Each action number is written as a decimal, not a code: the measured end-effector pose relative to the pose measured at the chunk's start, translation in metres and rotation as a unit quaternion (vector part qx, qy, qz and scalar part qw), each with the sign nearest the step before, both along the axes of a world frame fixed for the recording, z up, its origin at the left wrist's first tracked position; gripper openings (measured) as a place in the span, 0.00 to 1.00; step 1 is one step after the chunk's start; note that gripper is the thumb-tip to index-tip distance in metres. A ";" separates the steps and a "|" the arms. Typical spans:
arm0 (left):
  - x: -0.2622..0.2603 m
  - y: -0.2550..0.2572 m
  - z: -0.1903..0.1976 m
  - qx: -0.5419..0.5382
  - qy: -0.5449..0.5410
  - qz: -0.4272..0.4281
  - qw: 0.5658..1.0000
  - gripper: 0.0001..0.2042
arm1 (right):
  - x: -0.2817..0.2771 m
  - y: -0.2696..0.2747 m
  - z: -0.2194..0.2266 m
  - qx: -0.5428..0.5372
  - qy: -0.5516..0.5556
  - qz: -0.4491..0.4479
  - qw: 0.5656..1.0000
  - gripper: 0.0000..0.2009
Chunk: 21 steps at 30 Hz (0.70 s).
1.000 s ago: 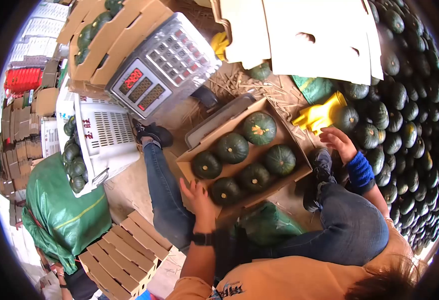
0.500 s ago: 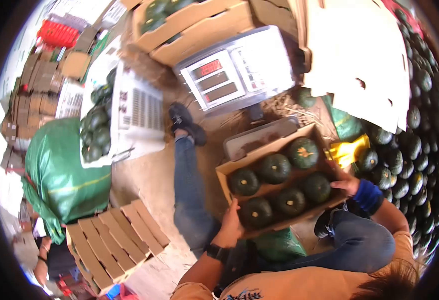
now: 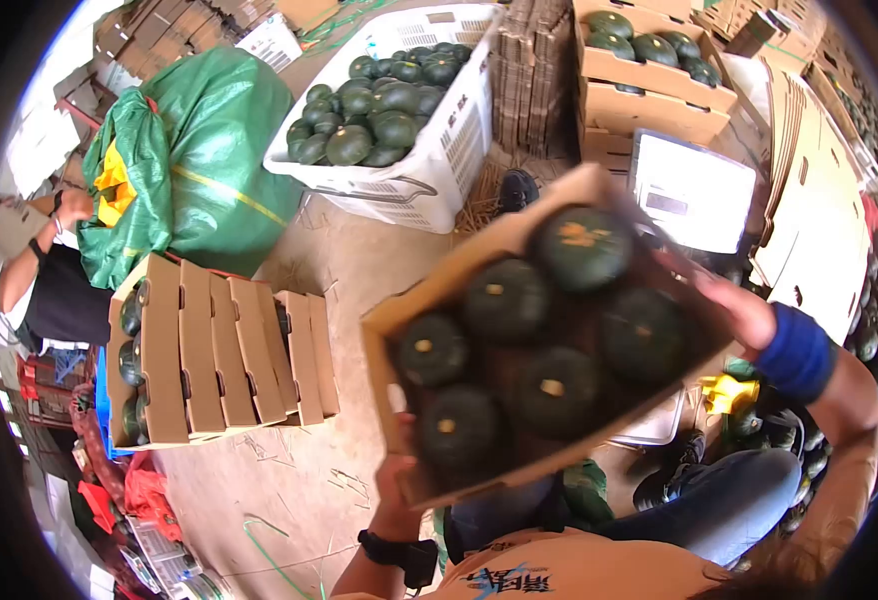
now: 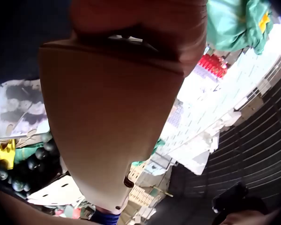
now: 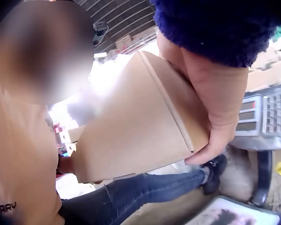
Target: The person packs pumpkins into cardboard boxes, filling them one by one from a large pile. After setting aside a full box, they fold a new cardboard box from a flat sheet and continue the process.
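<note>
An open cardboard box (image 3: pixel 384 375) is held up, tilted, in front of the body in the head view. Inside lie several dark green squashes (image 3: pixel 551 392) with pale stem ends. The left hand (image 3: pixel 395 490) grips the box's near left end; in the left wrist view this hand (image 4: pixel 140 23) curls over the end of the box (image 4: pixel 103 117). At the opposite end, the right hand (image 3: pixel 744 310) grips the box, below a blue wristband. In the right wrist view the fingers of the right hand (image 5: pixel 213 117) wrap the box's lower corner (image 5: pixel 145 126).
A stack of filled boxes (image 3: pixel 244 350) stands on the floor to the left. Behind it are a green sack (image 3: pixel 229 150) and a white crate (image 3: pixel 454 160) of squashes. The scale (image 3: pixel 694 190) stands beyond the held box. A person's arm (image 3: pixel 24 270) shows at far left.
The hands have gone from reaching beside the box to gripping its two ends, and the box has been lifted off the ground. The head view has swung toward the left stack.
</note>
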<state>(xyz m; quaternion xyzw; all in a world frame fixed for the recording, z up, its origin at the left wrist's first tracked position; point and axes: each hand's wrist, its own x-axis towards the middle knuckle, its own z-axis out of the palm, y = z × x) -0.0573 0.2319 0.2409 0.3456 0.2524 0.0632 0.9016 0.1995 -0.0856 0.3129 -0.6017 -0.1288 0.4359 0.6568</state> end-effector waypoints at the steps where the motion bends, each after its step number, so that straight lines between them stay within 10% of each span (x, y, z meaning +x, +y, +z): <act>1: -0.006 0.013 -0.002 -0.003 -0.005 0.051 0.999 0.29 | 0.006 0.024 -0.010 0.049 0.018 0.001 0.999 0.39; 7: -0.022 0.102 -0.099 0.025 -0.027 0.229 0.973 0.28 | 0.004 0.084 0.020 -0.044 -0.034 0.183 0.982 0.36; 13: 0.030 0.174 -0.267 0.067 0.137 0.182 0.971 0.27 | -0.030 -0.022 0.054 -0.075 -0.309 0.251 0.914 0.26; 15: 0.061 0.180 -0.281 0.135 0.211 0.139 0.958 0.26 | -0.041 -0.086 0.033 -0.186 -0.335 0.114 0.917 0.24; 18: 0.079 0.179 -0.275 0.217 0.292 0.103 0.926 0.24 | -0.043 -0.180 -0.027 -0.529 -0.380 -0.143 0.745 0.32; 21: 0.083 0.177 -0.263 0.270 0.325 0.084 0.902 0.23 | -0.023 -0.230 -0.098 -0.659 -0.382 -0.185 0.621 0.51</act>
